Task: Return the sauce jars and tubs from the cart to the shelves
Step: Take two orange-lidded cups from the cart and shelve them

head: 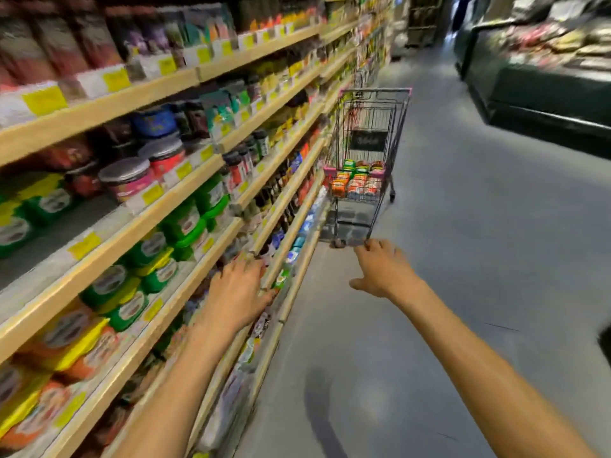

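Clearly the long run of wooden shelves [99, 109] dominates, rising on the far side of the left hand's grip and stretching well ahead of both hands. Grey floor [479, 259] spreads beneath and beyond the right hand's grip, with a dark chiller [545, 90] well off to that hand's outer side. The cart [377, 90] stands ahead of both grips, well apart from them and close against the shelves. Its basket holds the sauce jars and tubs [358, 185] packed together and not yet shelved. Green tubs [185, 226] fill the shelf above the left grip.

The left hand [236, 294] is released, fingers spread and holding nothing, over the edge of a low shelf. Blur hides whether it touches the wood. Small bottles [281, 279] sit just past its fingertips. The right hand [383, 271] is also released and empty, with its fingers stretched loosely toward the cart.

What could go wrong, as I judge it:
- A hurried reach may shove the free-standing cart instead of catching it, so it rolls off or bumps the shelves.
- The spread left fingers could sweep the small bottles off their low shelf.
- Any glass that drops onto this hard floor would likely break.
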Tool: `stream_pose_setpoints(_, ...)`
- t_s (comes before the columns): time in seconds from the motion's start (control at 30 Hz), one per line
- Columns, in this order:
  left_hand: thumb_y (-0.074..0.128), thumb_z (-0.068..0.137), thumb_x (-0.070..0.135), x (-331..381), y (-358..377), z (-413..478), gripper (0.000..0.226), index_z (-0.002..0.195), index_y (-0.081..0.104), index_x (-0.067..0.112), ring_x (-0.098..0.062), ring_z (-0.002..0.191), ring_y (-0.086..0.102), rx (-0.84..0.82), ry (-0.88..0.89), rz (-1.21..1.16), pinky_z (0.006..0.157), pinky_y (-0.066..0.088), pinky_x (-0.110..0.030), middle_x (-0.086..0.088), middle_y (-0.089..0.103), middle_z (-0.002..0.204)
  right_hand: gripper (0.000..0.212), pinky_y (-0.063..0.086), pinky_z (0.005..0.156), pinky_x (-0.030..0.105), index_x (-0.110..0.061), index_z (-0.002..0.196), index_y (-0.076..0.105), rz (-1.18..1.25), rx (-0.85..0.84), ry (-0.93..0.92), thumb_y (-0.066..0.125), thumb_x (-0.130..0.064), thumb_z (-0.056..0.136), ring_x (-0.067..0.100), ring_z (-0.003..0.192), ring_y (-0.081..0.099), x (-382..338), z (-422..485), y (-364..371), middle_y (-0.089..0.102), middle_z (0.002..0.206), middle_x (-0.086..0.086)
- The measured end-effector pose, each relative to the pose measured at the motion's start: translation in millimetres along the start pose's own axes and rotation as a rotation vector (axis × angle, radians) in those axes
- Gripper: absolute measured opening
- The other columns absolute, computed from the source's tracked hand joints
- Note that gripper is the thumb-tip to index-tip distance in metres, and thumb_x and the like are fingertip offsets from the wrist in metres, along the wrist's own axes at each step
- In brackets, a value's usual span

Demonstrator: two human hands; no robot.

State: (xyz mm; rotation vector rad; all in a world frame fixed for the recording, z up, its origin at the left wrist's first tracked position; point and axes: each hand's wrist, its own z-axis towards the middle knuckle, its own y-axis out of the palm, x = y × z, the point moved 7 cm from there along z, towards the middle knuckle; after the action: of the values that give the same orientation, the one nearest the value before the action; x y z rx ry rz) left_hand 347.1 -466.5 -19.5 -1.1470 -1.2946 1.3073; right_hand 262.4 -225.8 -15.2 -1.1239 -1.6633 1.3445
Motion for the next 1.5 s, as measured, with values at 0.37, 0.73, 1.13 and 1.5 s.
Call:
stream_pose_setpoints(0.37,0.055,0.092,0.055,66,26,177,0.064,0.144,0.044,0.019,-0.030,0.123,0.053,-0.041,0.152,-0.039,0.090,0.052,-0.044,-0.009,0.052,0.139,0.072,0.038,0.107,0.051,-0.014,0.148,0.037,0.023,-0.075,0.138,0.060,-0.052,0.093,0.037,0.138,0.035,88,118,14,0.034,0.153,0.015)
stream_pose_setpoints(0.73,0.057,0.095,0.049,78,39,414,0.060,0.144,0.043,0.018,-0.032,0.125,0.052,-0.098,0.209,-0.092,0.092,0.049,-0.045,-0.011,0.052,0.139,0.072,0.044,0.105,0.047,-0.016,0.149,0.038,0.061,-0.108,0.212,0.061,-0.053,0.092,0.034,0.134,0.043,156,312,-18,0.040,0.150,0.013)
stream_pose_setpoints(1.13,0.060,0.092,0.051,108,106,603,0.062,0.141,0.046,0.016,-0.033,0.118,0.055,-0.238,0.261,-0.116,0.092,0.052,-0.049,-0.013,0.058,0.130,0.075,0.047,0.103,0.047,-0.016,0.148,0.040,0.172,-0.221,0.276,0.064,-0.056,0.089,0.034,0.130,0.048,238,487,9,0.044,0.147,0.014)
stream_pose_setpoints(1.5,0.061,0.093,0.044,156,146,805,0.055,0.137,0.048,0.013,-0.036,0.116,0.058,-0.341,0.231,-0.152,0.088,0.052,-0.047,-0.017,0.061,0.128,0.069,0.048,0.101,0.048,-0.014,0.147,0.040,0.264,-0.266,0.240,0.063,-0.050,0.092,0.036,0.127,0.050,336,703,16,0.045,0.144,0.016)
